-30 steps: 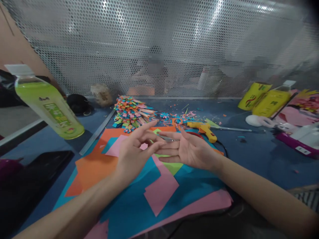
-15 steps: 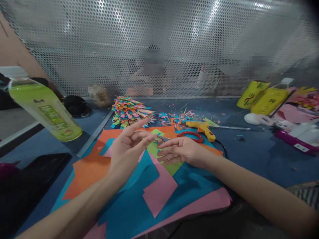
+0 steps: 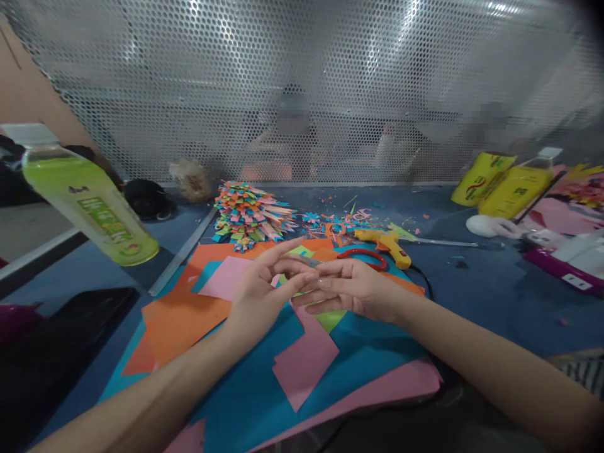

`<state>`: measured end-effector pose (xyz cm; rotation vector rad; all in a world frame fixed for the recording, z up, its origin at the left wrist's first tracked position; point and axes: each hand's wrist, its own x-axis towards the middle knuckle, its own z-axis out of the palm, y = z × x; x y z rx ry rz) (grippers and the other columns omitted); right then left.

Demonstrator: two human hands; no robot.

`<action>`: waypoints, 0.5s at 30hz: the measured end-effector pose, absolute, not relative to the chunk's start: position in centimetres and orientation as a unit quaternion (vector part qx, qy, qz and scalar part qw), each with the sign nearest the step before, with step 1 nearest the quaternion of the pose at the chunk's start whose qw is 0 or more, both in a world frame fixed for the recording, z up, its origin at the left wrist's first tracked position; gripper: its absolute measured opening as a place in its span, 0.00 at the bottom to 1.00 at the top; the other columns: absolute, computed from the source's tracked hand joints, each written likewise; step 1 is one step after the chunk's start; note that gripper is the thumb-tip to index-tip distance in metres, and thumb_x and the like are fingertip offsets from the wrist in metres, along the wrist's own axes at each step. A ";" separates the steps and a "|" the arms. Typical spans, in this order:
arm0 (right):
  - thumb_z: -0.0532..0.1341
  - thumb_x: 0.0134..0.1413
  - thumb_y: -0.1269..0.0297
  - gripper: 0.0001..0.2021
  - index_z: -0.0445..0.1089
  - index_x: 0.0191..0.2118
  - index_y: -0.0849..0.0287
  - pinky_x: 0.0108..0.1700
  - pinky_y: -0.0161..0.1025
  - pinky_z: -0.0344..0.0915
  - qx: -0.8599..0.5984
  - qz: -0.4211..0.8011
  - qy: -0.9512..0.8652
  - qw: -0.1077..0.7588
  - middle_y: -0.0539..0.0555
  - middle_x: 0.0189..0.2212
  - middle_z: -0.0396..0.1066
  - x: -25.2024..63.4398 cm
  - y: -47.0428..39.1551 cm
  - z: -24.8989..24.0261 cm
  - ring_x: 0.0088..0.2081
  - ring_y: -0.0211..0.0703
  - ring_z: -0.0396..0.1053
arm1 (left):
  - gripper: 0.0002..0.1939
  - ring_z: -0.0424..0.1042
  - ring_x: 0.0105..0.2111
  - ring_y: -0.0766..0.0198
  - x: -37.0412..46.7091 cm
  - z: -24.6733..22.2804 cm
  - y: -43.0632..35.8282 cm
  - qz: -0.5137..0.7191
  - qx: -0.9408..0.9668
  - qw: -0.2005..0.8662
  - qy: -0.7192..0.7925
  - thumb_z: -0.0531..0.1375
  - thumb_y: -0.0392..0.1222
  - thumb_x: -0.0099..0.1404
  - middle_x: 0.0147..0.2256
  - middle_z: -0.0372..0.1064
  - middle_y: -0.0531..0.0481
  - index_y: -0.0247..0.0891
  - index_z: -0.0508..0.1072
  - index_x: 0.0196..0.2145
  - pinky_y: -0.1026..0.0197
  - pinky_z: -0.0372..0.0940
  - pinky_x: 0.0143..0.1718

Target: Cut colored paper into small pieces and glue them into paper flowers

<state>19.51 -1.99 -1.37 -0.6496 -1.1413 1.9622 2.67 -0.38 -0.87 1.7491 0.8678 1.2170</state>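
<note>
My left hand hovers over the coloured sheets, its index finger stretched out and its thumb and another finger pinched together; whatever is between them is too small to make out. My right hand meets those fingertips from the right, thumb and index finger close together and the other fingers loosely extended. What its fingertips hold, if anything, is hidden. Beneath both hands lie blue sheets, an orange sheet, a pink piece and a green piece. Red-handled scissors rest just behind my right hand.
A fringed paper cone stands behind the sheets, paper scraps beside it. The yellow glue gun lies right of centre. A green drink bottle and metal ruler are left; yellow bottles stand right.
My left hand has moved right, and its fingertips now meet those of my right hand. More of the pink paper behind my left hand shows. The view has shifted slightly.
</note>
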 end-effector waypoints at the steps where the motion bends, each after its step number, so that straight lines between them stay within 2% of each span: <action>1: 0.67 0.43 0.65 0.12 0.72 0.36 0.64 0.47 0.45 0.68 -0.254 0.771 -0.444 0.381 0.55 0.33 0.76 19.5 -1.9 -1.5 0.38 0.43 0.75 | 0.22 0.74 0.36 0.62 2.6 -1.0 -0.3 0.469 0.719 0.378 0.347 0.62 0.38 0.55 0.26 0.75 0.51 0.35 0.67 0.49 0.59 0.67 0.42; 6: 0.68 0.41 0.69 0.09 0.73 0.33 0.64 0.45 0.44 0.69 -0.309 0.750 -0.428 0.399 0.54 0.30 0.76 19.8 -1.3 -2.4 0.35 0.43 0.75 | 0.13 0.72 0.43 0.60 2.0 -1.7 0.2 0.410 0.832 0.207 0.312 0.57 0.37 0.61 0.41 0.74 0.46 0.41 0.71 0.44 0.55 0.65 0.46; 10: 0.67 0.44 0.66 0.10 0.73 0.35 0.62 0.43 0.42 0.70 -0.330 0.707 -0.451 0.433 0.54 0.31 0.76 20.1 -1.0 -2.6 0.34 0.41 0.75 | 0.21 0.71 0.45 0.61 1.9 -2.2 0.2 0.394 0.861 0.161 0.279 0.51 0.37 0.66 0.43 0.73 0.45 0.40 0.59 0.56 0.57 0.65 0.45; 15: 0.66 0.44 0.67 0.11 0.73 0.36 0.63 0.43 0.39 0.70 -0.319 0.712 -0.451 0.434 0.56 0.34 0.76 20.3 -1.0 -2.0 0.35 0.40 0.75 | 0.23 0.69 0.47 0.58 1.7 -2.0 0.3 0.339 0.902 0.013 0.268 0.48 0.35 0.66 0.47 0.70 0.41 0.36 0.54 0.59 0.55 0.65 0.46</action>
